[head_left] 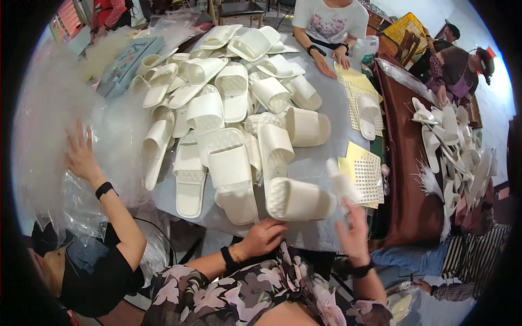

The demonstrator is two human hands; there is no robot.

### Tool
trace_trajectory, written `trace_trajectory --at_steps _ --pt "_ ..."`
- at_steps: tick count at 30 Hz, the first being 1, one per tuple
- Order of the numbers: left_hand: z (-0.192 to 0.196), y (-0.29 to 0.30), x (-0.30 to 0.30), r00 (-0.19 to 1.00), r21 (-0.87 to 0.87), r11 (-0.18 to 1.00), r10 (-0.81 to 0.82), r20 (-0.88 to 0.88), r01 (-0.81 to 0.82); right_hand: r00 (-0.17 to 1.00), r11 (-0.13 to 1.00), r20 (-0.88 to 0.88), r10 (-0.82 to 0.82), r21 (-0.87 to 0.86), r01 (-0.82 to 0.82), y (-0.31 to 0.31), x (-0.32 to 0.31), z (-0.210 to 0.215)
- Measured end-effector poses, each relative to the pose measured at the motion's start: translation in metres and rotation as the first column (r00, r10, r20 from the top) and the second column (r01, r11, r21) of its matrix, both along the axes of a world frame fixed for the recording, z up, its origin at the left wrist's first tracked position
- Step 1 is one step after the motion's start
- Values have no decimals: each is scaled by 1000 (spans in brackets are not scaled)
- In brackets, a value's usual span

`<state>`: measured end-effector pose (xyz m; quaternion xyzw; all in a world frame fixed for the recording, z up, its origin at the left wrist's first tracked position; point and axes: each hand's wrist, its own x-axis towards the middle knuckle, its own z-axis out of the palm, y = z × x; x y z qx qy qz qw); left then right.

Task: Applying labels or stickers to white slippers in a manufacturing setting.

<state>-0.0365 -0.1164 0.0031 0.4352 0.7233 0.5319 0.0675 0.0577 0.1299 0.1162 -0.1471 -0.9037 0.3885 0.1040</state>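
My right hand, smeared by motion, has its fingers closed at the lower end of a blurred white slipper. That slipper is over a yellow sheet of printed stickers at the table's right side. My left hand rests at the near table edge, fingers loosely bent and slightly apart, with nothing visible in them. Just beyond its fingertips another white slipper lies on its side, toe to the right. A large heap of white slippers covers the middle of the grey-covered table.
At left, a co-worker's hand reaches into clear plastic bags. Across the table, another person's hands are near more yellow sheets, where a single slipper lies. More slippers pile on a brown surface at right.
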Motion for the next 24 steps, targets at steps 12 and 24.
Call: trace_trajectory --at_steps 12,24 --pt "47 -27 -56 673 -214 638 707 -219 -740 984 830 -22 177 540 -138 -23 19 -119" --pt "175 -3 -178 544 14 634 674 -500 -773 971 814 -150 187 576 -68 -18 21 -143"
